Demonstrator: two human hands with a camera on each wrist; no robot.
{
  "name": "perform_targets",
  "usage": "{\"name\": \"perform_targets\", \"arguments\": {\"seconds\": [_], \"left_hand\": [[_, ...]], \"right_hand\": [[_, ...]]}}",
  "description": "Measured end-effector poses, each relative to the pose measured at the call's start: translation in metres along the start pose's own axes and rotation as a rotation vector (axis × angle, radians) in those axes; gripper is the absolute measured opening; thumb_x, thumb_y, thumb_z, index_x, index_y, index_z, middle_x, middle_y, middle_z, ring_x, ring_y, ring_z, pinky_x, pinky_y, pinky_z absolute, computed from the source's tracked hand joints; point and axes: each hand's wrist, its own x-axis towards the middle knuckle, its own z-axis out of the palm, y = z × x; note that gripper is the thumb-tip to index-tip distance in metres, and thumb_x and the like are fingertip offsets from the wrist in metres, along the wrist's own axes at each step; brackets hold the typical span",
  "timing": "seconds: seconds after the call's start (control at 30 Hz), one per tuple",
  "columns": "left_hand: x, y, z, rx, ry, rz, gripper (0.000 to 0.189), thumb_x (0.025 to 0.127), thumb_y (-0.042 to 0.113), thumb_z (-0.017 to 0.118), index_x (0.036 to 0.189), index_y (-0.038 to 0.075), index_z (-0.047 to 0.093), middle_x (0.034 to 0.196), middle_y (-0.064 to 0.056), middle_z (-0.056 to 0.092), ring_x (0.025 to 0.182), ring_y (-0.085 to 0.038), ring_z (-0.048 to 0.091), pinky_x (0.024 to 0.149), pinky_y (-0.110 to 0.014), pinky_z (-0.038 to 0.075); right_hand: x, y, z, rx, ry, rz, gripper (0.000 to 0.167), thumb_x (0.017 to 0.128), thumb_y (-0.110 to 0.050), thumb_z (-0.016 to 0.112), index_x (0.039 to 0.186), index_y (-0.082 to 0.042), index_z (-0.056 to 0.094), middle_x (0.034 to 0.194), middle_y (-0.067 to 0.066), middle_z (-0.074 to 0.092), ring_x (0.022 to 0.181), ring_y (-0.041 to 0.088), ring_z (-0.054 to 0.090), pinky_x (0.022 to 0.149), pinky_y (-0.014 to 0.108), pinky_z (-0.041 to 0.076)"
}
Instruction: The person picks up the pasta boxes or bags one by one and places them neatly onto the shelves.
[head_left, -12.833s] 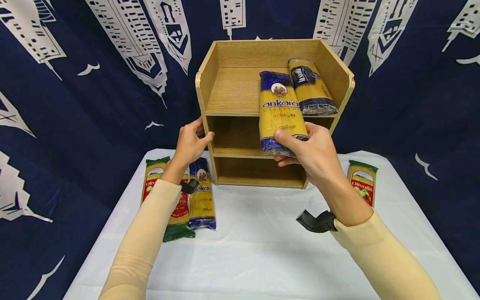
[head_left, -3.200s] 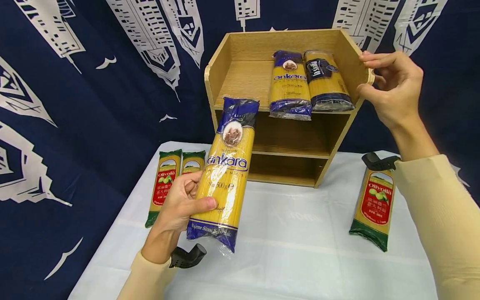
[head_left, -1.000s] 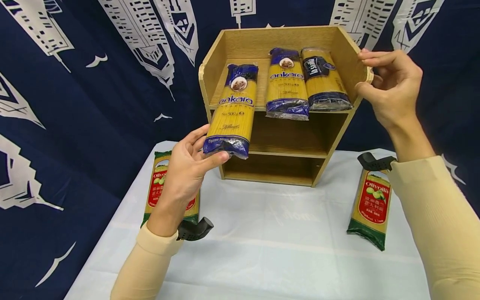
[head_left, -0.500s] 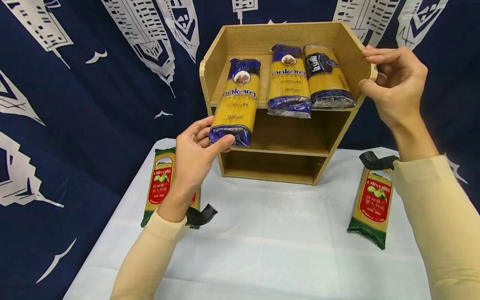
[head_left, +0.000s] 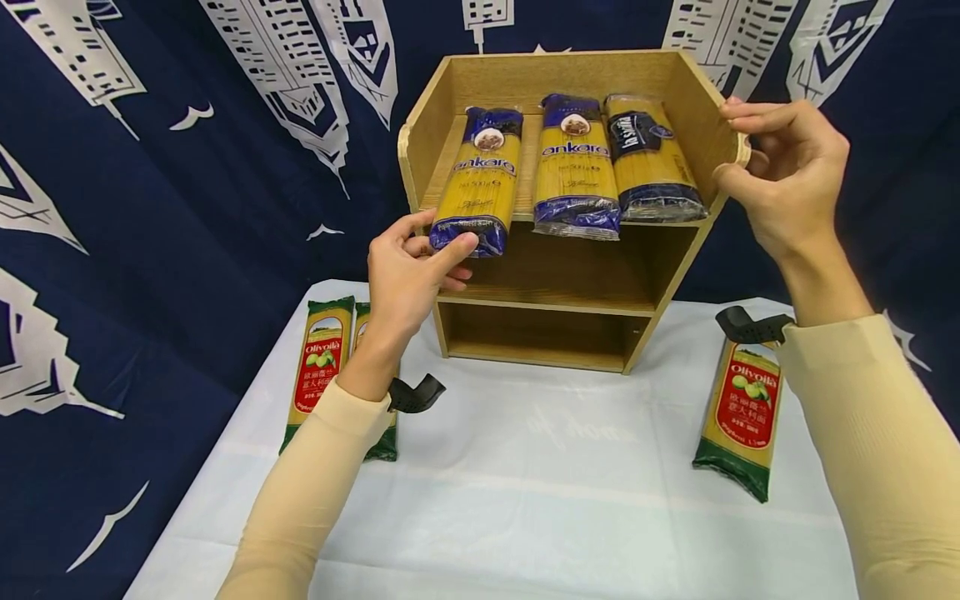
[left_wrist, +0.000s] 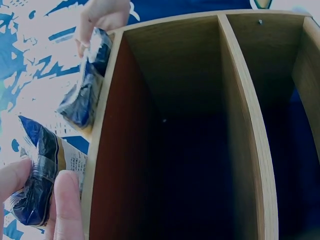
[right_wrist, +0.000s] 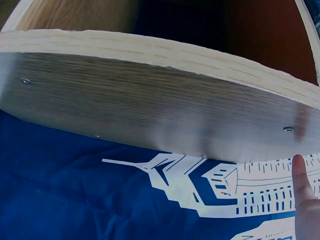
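Note:
My left hand (head_left: 408,275) holds the near end of an "ankara" spaghetti pack (head_left: 483,179), thumb on top and fingers beneath. The pack lies over the left part of the top shelf of a wooden shelf unit (head_left: 562,73), its blue end sticking out past the front edge. In the left wrist view, thumb and finger flank the crinkled blue wrapper (left_wrist: 42,172). My right hand (head_left: 798,171) grips the unit's right side panel near its front edge. A second "ankara" pack (head_left: 576,171) and a dark-labelled spaghetti pack (head_left: 656,162) lie side by side on the top shelf's right half.
Two "Olivoilà" spaghetti packs (head_left: 322,358) lie on the white-covered table (head_left: 540,483) at the left, partly behind the left forearm. Another Olivoilà pack (head_left: 742,408) lies at the right, under the right wrist's camera. A navy curtain (head_left: 225,200) hangs behind the unit.
Earlier, my right hand brought the second ankara pack to the top shelf. Since then, my left hand has raised another from the table and slid it back onto the shelf; my right hand stays on the panel.

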Motion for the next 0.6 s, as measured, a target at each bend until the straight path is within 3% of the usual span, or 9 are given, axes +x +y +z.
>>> {"name": "perform_targets", "arguments": {"seconds": [0.17,0.3,0.6], "left_hand": [[0.010,-0.003,0.003,0.045,0.011,-0.014,0.061,0.086,0.020,0.084,0.136,-0.001,0.057,0.086,-0.021,0.073,0.061,-0.033,0.072,0.056,-0.035,0.060],[0.019,-0.004,0.004,0.081,0.002,-0.026,0.064,0.087,0.023,0.084,0.139,0.000,0.056,0.087,-0.025,0.072,0.059,-0.028,0.072,0.054,-0.033,0.060],[0.032,-0.005,0.008,0.119,-0.002,-0.037,0.066,0.088,0.027,0.082,0.142,0.000,0.054,0.082,-0.021,0.073,0.056,-0.024,0.071,0.051,-0.033,0.058]], "right_hand": [[-0.001,0.000,-0.001,-0.015,-0.010,0.005,0.035,0.063,0.026,0.059,0.098,0.023,0.061,0.111,0.032,0.067,0.115,0.040,0.064,0.099,0.042,0.050],[-0.002,0.000,-0.001,-0.039,-0.019,0.001,0.035,0.063,0.026,0.060,0.099,0.023,0.061,0.111,0.032,0.067,0.116,0.040,0.064,0.100,0.042,0.050],[0.000,-0.001,-0.002,-0.041,-0.020,-0.004,0.035,0.063,0.026,0.059,0.098,0.023,0.061,0.111,0.031,0.067,0.116,0.040,0.064,0.098,0.041,0.052]]}}
